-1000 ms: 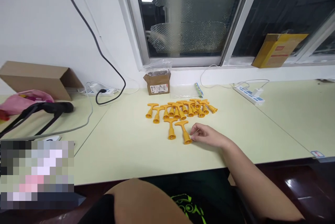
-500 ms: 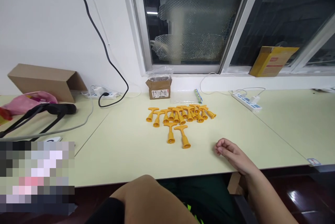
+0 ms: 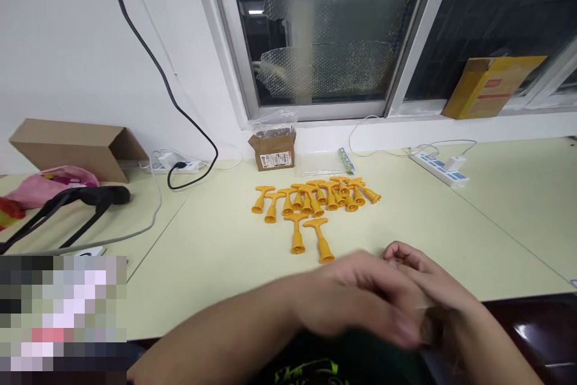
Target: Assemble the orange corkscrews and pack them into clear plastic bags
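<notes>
Several yellow T-handled pieces with cup-shaped ends (image 3: pixel 309 200) lie in a cluster on the pale table (image 3: pixel 216 277). Two more (image 3: pixel 298 238) (image 3: pixel 323 244) lie nearer to me. My left hand (image 3: pixel 372 298) reaches across my body to the right, smeared by motion, in front of my right wrist; whether it holds anything cannot be made out. My right hand (image 3: pixel 412 262) is at the table's front edge, right of the yellow pieces, its fingers curled inward. What those fingers hold, if anything, is hidden.
A small open carton (image 3: pixel 274 154) and a clear plastic bag (image 3: pixel 320 164) stand behind the pieces. Power strips (image 3: pixel 439 169) with cables lie at both sides. At the left are a brown box (image 3: pixel 67 148), pink bag (image 3: pixel 33 190) and black strap-like item (image 3: pixel 97 196).
My left hand and forearm have come up from below and crossed to my right hand. The camera view has shifted a little. The yellow pieces lie as before.
</notes>
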`<state>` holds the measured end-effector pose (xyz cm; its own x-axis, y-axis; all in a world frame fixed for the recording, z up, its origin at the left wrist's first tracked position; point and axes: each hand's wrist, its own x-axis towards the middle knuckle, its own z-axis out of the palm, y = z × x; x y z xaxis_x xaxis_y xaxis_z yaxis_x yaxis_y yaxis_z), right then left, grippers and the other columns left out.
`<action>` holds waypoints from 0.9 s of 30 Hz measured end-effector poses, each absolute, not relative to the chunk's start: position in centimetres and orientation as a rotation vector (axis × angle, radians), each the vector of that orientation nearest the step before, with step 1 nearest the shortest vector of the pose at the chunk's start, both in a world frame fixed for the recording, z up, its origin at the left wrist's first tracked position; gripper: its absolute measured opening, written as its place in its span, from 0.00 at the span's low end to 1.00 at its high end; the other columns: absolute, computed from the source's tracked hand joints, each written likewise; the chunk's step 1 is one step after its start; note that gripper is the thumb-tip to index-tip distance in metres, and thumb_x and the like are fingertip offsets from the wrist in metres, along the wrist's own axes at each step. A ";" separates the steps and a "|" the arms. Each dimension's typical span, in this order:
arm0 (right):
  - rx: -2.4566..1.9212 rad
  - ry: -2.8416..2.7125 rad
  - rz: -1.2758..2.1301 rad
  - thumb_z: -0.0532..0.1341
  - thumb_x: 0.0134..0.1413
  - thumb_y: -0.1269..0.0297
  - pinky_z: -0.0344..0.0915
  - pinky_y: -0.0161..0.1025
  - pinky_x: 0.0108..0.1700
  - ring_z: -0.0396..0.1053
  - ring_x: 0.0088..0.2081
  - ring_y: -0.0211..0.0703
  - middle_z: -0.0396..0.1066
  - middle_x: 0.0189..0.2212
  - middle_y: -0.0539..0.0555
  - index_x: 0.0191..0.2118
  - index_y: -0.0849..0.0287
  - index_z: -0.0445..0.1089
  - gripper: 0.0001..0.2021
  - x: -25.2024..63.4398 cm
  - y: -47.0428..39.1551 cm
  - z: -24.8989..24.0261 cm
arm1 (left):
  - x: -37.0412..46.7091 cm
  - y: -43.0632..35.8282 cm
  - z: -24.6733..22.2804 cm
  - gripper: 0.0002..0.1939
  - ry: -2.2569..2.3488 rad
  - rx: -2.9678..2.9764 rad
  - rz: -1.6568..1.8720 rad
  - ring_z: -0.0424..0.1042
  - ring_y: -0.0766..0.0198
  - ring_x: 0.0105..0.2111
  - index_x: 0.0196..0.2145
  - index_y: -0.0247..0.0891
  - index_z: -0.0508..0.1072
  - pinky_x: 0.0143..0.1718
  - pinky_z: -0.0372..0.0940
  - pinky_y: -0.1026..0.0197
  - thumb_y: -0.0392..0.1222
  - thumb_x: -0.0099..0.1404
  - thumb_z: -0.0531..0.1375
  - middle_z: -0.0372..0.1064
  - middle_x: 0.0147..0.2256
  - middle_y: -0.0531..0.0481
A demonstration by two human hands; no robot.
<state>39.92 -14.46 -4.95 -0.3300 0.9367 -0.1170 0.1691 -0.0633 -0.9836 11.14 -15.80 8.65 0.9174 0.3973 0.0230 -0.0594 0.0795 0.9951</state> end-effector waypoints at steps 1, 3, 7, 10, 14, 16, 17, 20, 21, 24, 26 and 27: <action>-1.240 -1.586 1.441 0.64 0.63 0.46 0.67 0.45 0.44 0.67 0.39 0.46 0.70 0.37 0.53 0.43 0.54 0.71 0.16 40.1 -14.0 -4.5 | 10.7 -13.4 8.6 0.22 0.329 1.479 0.435 0.58 0.68 0.23 0.24 0.38 0.65 0.26 0.59 0.62 0.56 0.59 0.69 0.58 0.22 0.55; -1.283 -1.662 1.362 0.65 0.61 0.45 0.67 0.45 0.44 0.68 0.40 0.48 0.71 0.36 0.54 0.42 0.55 0.73 0.17 40.3 -12.8 -3.6 | 9.0 -9.5 7.9 0.23 0.521 1.611 0.650 0.52 0.70 0.23 0.23 0.39 0.59 0.26 0.53 0.63 0.51 0.61 0.67 0.50 0.21 0.58; -1.334 -1.744 1.177 0.65 0.61 0.43 0.66 0.45 0.41 0.68 0.37 0.49 0.73 0.35 0.56 0.40 0.55 0.76 0.18 40.0 -9.1 -2.0 | 5.0 -4.8 5.8 0.19 0.951 1.859 0.827 0.52 0.68 0.25 0.24 0.40 0.57 0.29 0.52 0.63 0.46 0.63 0.62 0.51 0.23 0.57; -1.339 -1.825 1.040 0.65 0.61 0.44 0.67 0.46 0.42 0.69 0.39 0.50 0.76 0.38 0.58 0.42 0.53 0.77 0.17 39.2 -6.3 -0.5 | 2.9 -2.7 4.7 0.17 1.151 1.963 0.859 0.53 0.68 0.26 0.25 0.40 0.56 0.29 0.51 0.63 0.46 0.64 0.60 0.52 0.24 0.57; -1.329 -1.894 0.899 0.65 0.60 0.47 0.69 0.46 0.41 0.72 0.40 0.51 0.77 0.45 0.59 0.45 0.52 0.79 0.16 37.9 -2.4 1.1 | 1.7 -0.6 4.7 0.16 1.292 2.088 0.810 0.53 0.67 0.25 0.24 0.41 0.55 0.28 0.50 0.63 0.45 0.64 0.58 0.52 0.23 0.57; -1.361 -1.950 0.808 0.64 0.61 0.49 0.70 0.47 0.43 0.73 0.42 0.51 0.76 0.47 0.58 0.47 0.52 0.79 0.15 37.4 -0.2 1.0 | 1.3 0.1 5.3 0.16 1.334 2.133 0.768 0.54 0.67 0.25 0.24 0.41 0.55 0.28 0.51 0.62 0.46 0.65 0.58 0.53 0.22 0.57; -1.391 -1.985 0.743 0.63 0.61 0.51 0.71 0.48 0.44 0.73 0.43 0.52 0.76 0.48 0.59 0.48 0.52 0.79 0.15 37.2 1.0 0.8 | 1.2 0.5 5.7 0.15 1.355 2.149 0.722 0.55 0.66 0.25 0.25 0.41 0.57 0.28 0.52 0.62 0.47 0.65 0.57 0.55 0.23 0.57; -1.433 -2.128 0.532 0.63 0.60 0.59 0.69 0.53 0.57 0.72 0.53 0.58 0.74 0.52 0.61 0.54 0.55 0.77 0.18 36.4 5.0 -0.3 | 0.7 1.3 6.9 0.09 1.419 2.145 0.418 0.63 0.64 0.25 0.32 0.42 0.66 0.28 0.55 0.61 0.49 0.64 0.58 0.66 0.26 0.55; -1.450 -2.179 0.466 0.63 0.60 0.62 0.66 0.55 0.61 0.71 0.56 0.60 0.73 0.53 0.63 0.55 0.58 0.76 0.19 36.0 6.3 -0.7 | 0.6 1.5 7.2 0.10 1.448 2.116 0.285 0.66 0.62 0.25 0.36 0.42 0.69 0.27 0.56 0.60 0.50 0.64 0.58 0.69 0.28 0.54; -1.487 -2.288 0.344 0.61 0.62 0.64 0.59 0.57 0.69 0.65 0.64 0.62 0.68 0.61 0.66 0.58 0.62 0.74 0.20 34.7 10.0 -1.7 | 0.4 1.8 8.0 0.18 1.542 2.051 0.067 0.73 0.56 0.29 0.45 0.43 0.73 0.28 0.59 0.58 0.54 0.62 0.59 0.76 0.35 0.48; -1.491 -2.366 0.317 0.60 0.63 0.64 0.55 0.59 0.71 0.60 0.68 0.63 0.64 0.66 0.66 0.58 0.61 0.75 0.20 33.7 12.0 -2.3 | 0.6 1.9 8.1 0.21 1.555 2.090 0.115 0.76 0.52 0.34 0.49 0.44 0.73 0.30 0.61 0.57 0.56 0.63 0.59 0.77 0.40 0.45; -1.496 -2.406 0.314 0.61 0.63 0.64 0.53 0.60 0.71 0.58 0.69 0.63 0.62 0.67 0.65 0.58 0.60 0.75 0.19 33.2 12.9 -2.5 | 0.7 2.0 8.1 0.22 1.536 2.114 0.151 0.76 0.51 0.37 0.51 0.44 0.74 0.32 0.62 0.57 0.57 0.64 0.58 0.77 0.42 0.44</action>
<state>33.23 12.91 -2.48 -0.4188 0.8989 0.1290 0.8357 0.4371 -0.3325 0.68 1.97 8.09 0.3514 0.9131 -0.2067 0.8554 -0.2234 0.4673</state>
